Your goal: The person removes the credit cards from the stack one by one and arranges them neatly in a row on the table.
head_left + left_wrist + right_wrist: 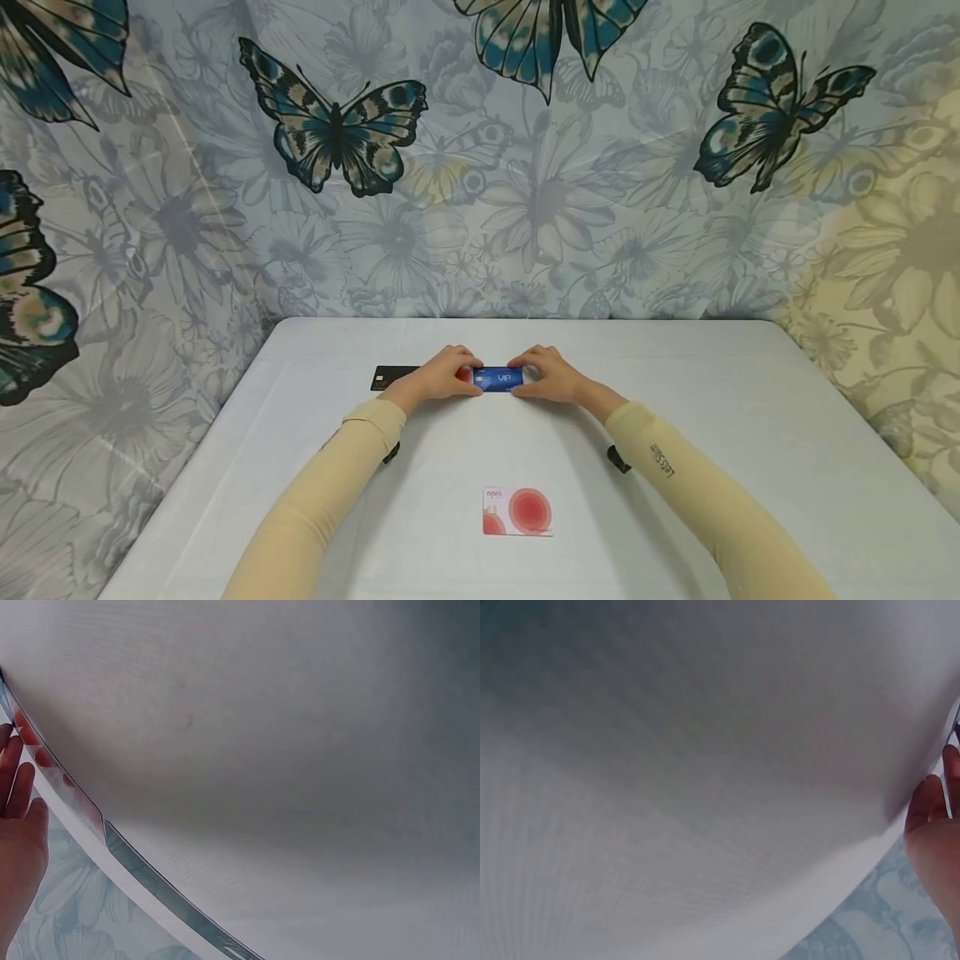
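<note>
Your left grip point(450, 372) and right grip point(552, 373) both pinch the blue VIP card point(495, 380), one at each end, with fingertips at its far edge and thumbs at its near edge. You have that card near the far side of the white table point(750, 400). Between your left fingers and thumb a red card point(464, 374) shows in part, and left of it lies a black card point(392, 378). Closer to you, well apart from these, a white card point(517, 511) with red circles lies flat. Pale yellow sleeves point(315, 500) cover your forearms.
</note>
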{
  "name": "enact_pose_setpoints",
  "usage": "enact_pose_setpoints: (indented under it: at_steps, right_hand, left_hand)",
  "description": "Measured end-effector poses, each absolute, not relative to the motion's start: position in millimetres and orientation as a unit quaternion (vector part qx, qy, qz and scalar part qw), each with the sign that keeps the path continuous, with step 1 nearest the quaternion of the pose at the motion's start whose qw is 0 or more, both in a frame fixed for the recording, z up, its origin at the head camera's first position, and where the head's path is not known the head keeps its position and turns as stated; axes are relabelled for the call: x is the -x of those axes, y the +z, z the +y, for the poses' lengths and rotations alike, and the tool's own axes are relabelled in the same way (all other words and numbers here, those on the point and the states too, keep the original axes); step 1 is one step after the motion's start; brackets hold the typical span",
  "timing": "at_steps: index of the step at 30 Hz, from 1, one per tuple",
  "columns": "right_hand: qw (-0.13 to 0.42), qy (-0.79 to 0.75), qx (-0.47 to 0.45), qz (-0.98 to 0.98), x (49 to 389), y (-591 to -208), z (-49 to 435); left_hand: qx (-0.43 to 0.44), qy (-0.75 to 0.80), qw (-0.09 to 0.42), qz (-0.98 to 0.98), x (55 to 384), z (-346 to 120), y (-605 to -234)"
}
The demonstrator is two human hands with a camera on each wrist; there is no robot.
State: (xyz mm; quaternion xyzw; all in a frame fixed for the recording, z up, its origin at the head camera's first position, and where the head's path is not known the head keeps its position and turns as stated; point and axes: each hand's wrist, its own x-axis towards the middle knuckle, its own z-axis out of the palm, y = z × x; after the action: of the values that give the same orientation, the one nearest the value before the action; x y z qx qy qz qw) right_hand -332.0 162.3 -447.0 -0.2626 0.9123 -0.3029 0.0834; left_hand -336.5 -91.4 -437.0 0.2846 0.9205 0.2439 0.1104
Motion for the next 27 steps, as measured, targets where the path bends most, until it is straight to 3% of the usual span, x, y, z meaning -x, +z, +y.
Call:
enact_pose_setpoints:
  at_steps: [10,27]
  right_hand:
    - [0.087,-0.299,0.264,0.913,331,-446,162]
    - [0.037,-0.309,0.263,0.913,313,-449,172]
  left_hand:
    - [-0.288,0.247,0.111,0.919,336,-93,-438]
    - [-0.282,0.246,0.073,0.924,324,-92,-444]
